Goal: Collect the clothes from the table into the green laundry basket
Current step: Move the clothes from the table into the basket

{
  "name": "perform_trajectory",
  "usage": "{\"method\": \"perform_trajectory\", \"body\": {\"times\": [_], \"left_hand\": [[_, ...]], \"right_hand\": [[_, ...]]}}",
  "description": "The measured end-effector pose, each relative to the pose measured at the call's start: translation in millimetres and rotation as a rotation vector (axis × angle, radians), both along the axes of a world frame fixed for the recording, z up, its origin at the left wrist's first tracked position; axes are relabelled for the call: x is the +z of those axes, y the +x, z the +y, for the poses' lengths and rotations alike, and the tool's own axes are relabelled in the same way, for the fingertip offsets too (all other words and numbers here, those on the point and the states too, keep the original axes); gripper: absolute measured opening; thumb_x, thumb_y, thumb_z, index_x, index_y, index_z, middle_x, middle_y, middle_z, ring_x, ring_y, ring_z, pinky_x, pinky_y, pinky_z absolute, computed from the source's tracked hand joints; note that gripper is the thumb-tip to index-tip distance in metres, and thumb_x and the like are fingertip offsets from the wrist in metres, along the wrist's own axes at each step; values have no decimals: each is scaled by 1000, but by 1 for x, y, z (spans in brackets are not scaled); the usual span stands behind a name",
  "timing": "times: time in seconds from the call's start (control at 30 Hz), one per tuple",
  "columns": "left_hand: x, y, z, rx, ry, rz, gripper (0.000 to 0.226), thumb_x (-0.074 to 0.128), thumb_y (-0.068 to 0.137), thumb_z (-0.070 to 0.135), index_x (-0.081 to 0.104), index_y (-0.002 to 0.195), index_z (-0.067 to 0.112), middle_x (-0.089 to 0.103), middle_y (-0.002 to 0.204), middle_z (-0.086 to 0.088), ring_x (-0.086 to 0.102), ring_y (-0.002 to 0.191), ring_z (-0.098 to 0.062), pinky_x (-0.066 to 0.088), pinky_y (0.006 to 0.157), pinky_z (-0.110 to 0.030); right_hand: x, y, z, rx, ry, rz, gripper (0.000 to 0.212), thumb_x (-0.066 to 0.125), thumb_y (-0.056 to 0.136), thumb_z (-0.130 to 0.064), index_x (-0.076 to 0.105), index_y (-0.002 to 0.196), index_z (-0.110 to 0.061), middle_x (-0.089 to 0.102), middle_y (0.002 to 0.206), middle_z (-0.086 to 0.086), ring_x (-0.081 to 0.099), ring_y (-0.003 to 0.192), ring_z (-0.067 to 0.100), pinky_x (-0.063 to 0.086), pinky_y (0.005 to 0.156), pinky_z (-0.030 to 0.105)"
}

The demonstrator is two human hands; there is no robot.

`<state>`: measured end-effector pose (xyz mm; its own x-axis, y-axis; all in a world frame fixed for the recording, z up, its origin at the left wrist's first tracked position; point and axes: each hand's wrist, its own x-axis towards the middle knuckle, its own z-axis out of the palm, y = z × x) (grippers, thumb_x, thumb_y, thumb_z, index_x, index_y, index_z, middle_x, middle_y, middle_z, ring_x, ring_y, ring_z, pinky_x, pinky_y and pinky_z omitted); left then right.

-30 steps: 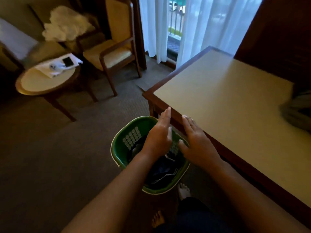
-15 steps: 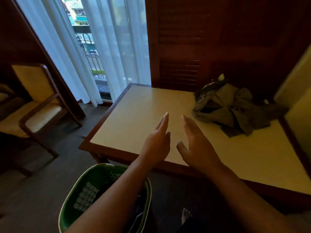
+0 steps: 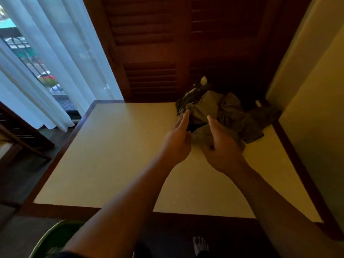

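My left grip and right grip hang released at the near side of the clothes on the desk, so I should scoop underneath, gathering every loose end.

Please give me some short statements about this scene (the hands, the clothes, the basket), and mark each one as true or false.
1. The clothes lie in a crumpled pile at the far right of the table. True.
2. The left hand grips a garment. False: its fingers are straight and hold nothing.
3. The right hand is stretched toward the pile, open. True.
4. The green laundry basket stands on the table. False: it is on the floor at the near left, with only part of its rim in view.
5. A white curtain hangs to the left of the table. True.
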<state>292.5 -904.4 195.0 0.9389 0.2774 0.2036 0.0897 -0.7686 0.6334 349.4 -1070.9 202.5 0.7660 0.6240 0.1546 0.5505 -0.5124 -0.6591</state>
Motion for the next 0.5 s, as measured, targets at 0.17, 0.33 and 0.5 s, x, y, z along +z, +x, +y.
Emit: {"method": "perform_trajectory", "body": {"times": [0.17,0.33,0.5], "left_hand": [[-3,69,13,11,36,100,74,50,102,13,10,164,15,23,168,-10,37,148,-29,43,114,-36],[-8,112,23,44,89,201,79,55,99,13,10,164,13,24,166,-10,51,134,-28,48,100,-27],[-26,125,33,55,123,299,93,64,95,21,2,164,18,16,169,-9,39,145,-34,45,113,-41]], "right_hand": [[-11,84,9,-13,-49,36,78,54,100,-34,9,162,-23,14,169,4,16,155,25,26,123,46],[-29,163,35,27,-241,-24,87,63,97,-35,7,162,-20,8,169,7,6,156,30,23,123,54],[-75,200,56,32,-623,-34,71,65,88,-58,33,149,-43,-18,167,3,-19,152,41,5,116,71]]}}
